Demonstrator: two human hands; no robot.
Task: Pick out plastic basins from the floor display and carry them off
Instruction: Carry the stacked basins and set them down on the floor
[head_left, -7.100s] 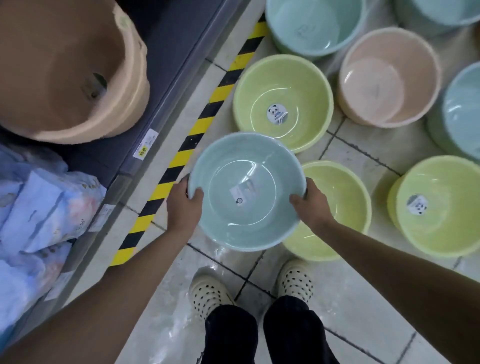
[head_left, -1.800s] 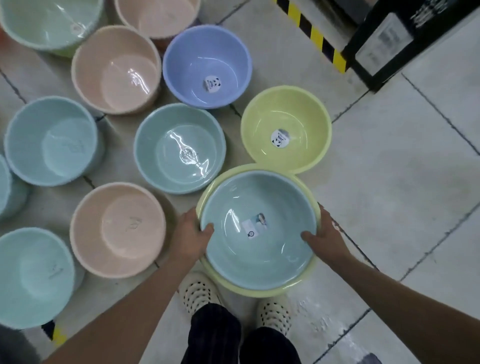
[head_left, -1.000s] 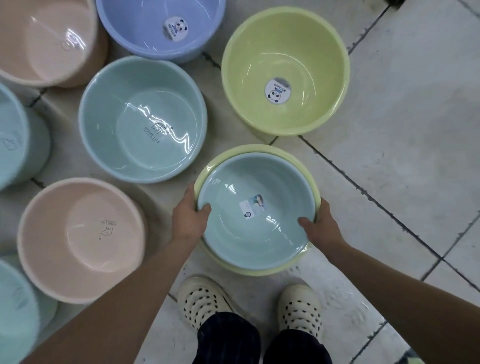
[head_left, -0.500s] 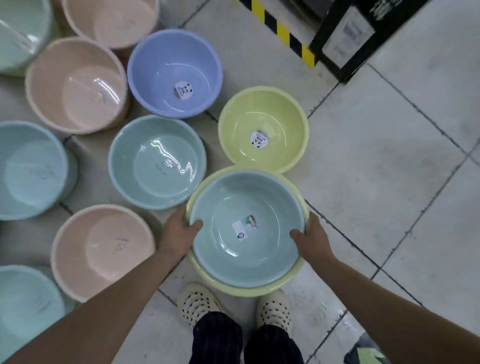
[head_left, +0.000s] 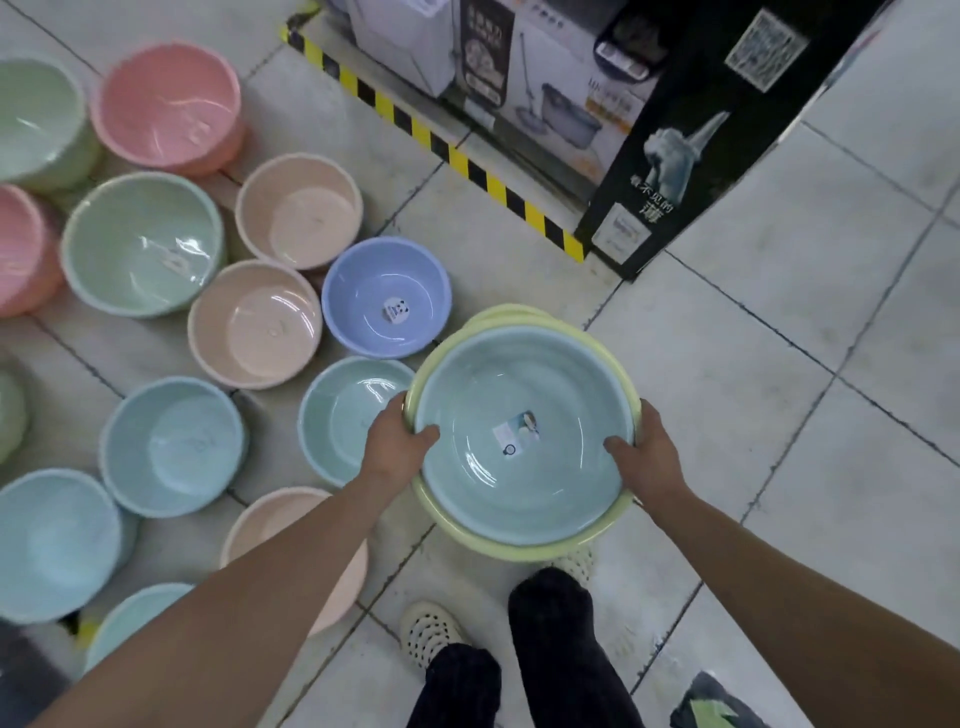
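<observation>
blue basin (head_left: 524, 431): nested in the yellow basin, held in the air over the floor in front of the person's legs; a small sticker lies on its bottom.
yellow basin (head_left: 519, 548): the outer one of the pair; its rim rings the blue basin.
second yellow rim (head_left: 506, 312): shows past the far edge of the pair; whether it is nested with them or stands on the floor below cannot be told.
left hand (head_left: 397, 441): grasps the pair at the left rim, with the thumb hooked over into the blue basin and the fingers hidden beneath.
right hand (head_left: 644, 452): clasps the right rim the same way, thumb inside.
teal basin (head_left: 348, 410): on the floor, just beside the left hand and partly behind the pair.
purple basin (head_left: 387, 296): on the floor beyond the teal basin, with a panda sticker inside.
beige basins (head_left: 254, 325): two to the left of the purple basin, and another under the left forearm.
pink basin (head_left: 166, 106): far left, well apart.
shoes (head_left: 428, 631): pale and perforated, below the pair.
hazard tape (head_left: 441, 145): runs diagonally along the shelf foot.
black box (head_left: 701, 135): stands at the tape's end.
</observation>
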